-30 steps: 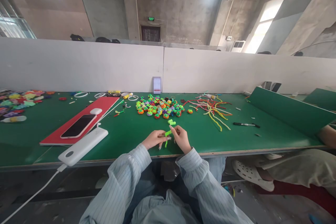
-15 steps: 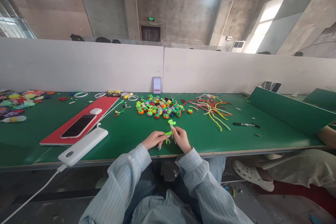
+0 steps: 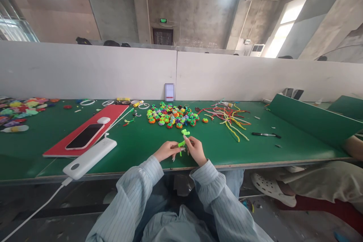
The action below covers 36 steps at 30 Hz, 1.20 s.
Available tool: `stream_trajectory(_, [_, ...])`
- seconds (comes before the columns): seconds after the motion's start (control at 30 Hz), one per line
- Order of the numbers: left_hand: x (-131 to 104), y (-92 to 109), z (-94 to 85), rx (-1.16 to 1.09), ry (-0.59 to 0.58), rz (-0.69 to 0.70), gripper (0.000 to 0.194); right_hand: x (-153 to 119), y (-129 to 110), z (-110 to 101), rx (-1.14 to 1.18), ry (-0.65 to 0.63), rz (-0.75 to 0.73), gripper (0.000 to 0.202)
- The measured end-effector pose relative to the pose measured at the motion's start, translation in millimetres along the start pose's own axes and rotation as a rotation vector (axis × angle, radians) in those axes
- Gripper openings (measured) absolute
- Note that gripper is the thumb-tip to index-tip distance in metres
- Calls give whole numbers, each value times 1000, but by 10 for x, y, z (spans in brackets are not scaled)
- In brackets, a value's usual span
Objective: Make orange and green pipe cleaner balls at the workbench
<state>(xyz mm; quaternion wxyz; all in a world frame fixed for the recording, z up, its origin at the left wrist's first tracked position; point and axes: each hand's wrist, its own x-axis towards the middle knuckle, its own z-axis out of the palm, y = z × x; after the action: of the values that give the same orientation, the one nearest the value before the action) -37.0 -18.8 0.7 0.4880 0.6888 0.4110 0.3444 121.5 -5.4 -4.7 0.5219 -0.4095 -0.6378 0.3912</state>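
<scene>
Near the front edge of the green table (image 3: 136, 160), my left hand (image 3: 168, 151) pinches a bright green fuzzy piece (image 3: 182, 144) between thumb and fingers. My right hand (image 3: 196, 150) closes on the same piece from the right, its fingertips at the upper part. Just beyond the fingertips lie short bright green rolls (image 3: 185, 132). Behind them sits a pile of small colourful fuzzy pieces (image 3: 170, 115), with a single orange and green one (image 3: 205, 120) at its right.
Fuzzy stems (image 3: 234, 123) spread to the right, near a black pen (image 3: 266, 135). On the left are a red folder (image 3: 61, 145), a phone (image 3: 85, 136) and a white power bank (image 3: 90, 159) with a cable. A person's arm (image 3: 353, 147) rests at the far right.
The green piece has tilted slightly between my hands, and my fingers have shifted a little around it. Everything else on the table stays where it was.
</scene>
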Motion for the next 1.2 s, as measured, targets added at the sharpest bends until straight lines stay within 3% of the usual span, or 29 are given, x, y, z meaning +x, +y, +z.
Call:
stream_trajectory(0.47, [-3, 11, -4, -6, -19, -15, 35, 15, 14, -10, -124, 49, -35, 52])
stream_trajectory(0.77, [0, -23, -13, 49, -4, -36, 42, 7, 30, -8, -83, -19, -15, 53])
stream_trajectory(1.03, [0, -9, -5, -31, -9, -33, 51, 25, 32, 8, 2, -39, 3, 40])
stream_trajectory(1.2, [8, -33, -2, -8, 10, -38, 46, 19, 19, -3, -6, -13, -6, 38])
